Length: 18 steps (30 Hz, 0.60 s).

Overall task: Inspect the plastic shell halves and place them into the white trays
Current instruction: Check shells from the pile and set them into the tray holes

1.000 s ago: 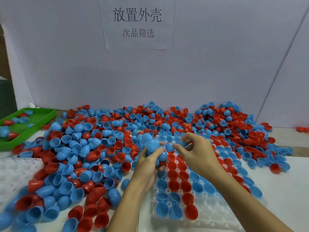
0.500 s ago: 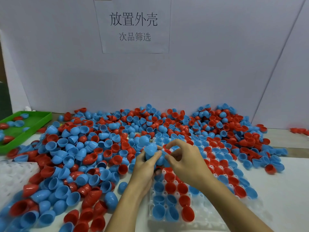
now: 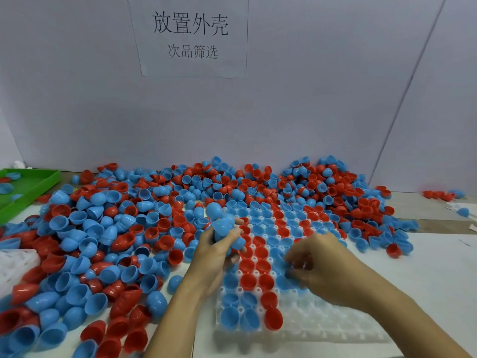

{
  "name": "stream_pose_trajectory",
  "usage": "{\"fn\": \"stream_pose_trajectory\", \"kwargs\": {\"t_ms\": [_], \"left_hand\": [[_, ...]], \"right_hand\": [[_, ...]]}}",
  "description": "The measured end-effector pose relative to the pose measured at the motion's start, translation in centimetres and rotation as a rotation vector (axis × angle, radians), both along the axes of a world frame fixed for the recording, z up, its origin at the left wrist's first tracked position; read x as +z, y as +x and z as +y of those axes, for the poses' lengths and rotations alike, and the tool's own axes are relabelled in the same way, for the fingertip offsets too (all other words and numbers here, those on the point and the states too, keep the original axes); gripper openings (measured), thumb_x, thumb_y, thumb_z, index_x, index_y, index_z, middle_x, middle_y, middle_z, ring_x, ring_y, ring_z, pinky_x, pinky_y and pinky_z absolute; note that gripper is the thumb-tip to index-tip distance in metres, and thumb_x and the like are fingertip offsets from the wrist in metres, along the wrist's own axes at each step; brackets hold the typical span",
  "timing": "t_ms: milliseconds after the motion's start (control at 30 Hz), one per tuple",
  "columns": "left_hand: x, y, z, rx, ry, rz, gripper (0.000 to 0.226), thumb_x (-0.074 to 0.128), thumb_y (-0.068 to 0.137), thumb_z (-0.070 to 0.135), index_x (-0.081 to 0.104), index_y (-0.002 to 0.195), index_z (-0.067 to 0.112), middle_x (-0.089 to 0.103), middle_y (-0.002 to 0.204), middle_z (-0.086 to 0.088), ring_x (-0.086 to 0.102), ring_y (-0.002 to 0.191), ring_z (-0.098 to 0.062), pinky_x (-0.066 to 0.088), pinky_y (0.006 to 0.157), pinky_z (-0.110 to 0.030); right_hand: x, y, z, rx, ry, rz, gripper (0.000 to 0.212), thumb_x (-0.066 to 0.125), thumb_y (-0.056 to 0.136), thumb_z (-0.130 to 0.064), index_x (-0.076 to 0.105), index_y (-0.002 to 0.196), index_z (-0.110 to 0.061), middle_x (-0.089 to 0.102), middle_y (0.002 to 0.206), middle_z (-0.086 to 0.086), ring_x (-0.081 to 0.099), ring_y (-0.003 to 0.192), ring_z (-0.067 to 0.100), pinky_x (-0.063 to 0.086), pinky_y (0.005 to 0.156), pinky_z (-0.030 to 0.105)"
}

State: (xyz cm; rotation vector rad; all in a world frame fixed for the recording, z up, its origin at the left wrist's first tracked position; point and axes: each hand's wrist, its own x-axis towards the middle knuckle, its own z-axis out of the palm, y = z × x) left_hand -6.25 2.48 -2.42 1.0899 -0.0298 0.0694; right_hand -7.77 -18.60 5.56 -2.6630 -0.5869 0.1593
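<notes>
1. Nearest, a white tray [image 3: 322, 329] lies on the worktop [image 3: 438, 275]; its left columns hold blue and red shell halves, open side up, and its near right cells are bare.
2. Over the tray's middle the right hand [image 3: 325, 267] is lowered with its fingers curled toward the cells; motion blur hides the fingertips, so I cannot tell whether this grip has hold of anything.
3. Just left of it, the left hand [image 3: 219, 249] has its grip closed round a clutch of blue shell halves [image 3: 224, 228], one dome standing out above the fingers.
4. A second white tray [image 3: 15, 262] shows at the left edge, partly under loose shells.
5. Farther off, a wide heap of shell halves [image 3: 108, 228] in red and blue covers the worktop from left to right.
6. At far left sits a green tray [image 3: 38, 182] with a few shells in it.
7. On the back wall hangs a paper sign [image 3: 191, 34] with printed characters.
</notes>
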Motion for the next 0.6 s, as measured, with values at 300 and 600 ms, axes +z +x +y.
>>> {"fn": "stream_pose_trajectory", "kwargs": {"t_ms": [300, 600], "left_hand": [[0.1, 0.0, 0.0, 0.015, -0.076, 0.052, 0.032, 0.071, 0.078, 0.02, 0.069, 0.107, 0.008, 0.061, 0.091, -0.015, 0.06, 0.068, -0.018, 0.043, 0.049, -0.022], [0.5, -0.5, -0.1, -0.042, -0.094, 0.042, 0.025, 0.077, 0.08, 0.014, 0.071, 0.104, 0.009, 0.065, 0.094, -0.015, 0.065, 0.072, -0.019, 0.049, 0.054, -0.024]], "right_hand": [[-3.7, -2.9, 0.3, 0.032, -0.344, -0.012, 0.029, 0.07, 0.088, -0.037, 0.069, 0.117, -0.033, 0.068, 0.107, -0.014, 0.065, 0.09, 0.008, 0.057, 0.084, 0.029], [-0.5, 0.5, 3.3, 0.06, 0.017, -0.137, 0.023, 0.059, 0.098, -0.023, 0.069, 0.12, -0.025, 0.07, 0.105, -0.012, 0.06, 0.075, -0.006, 0.048, 0.062, 0.006]]}}
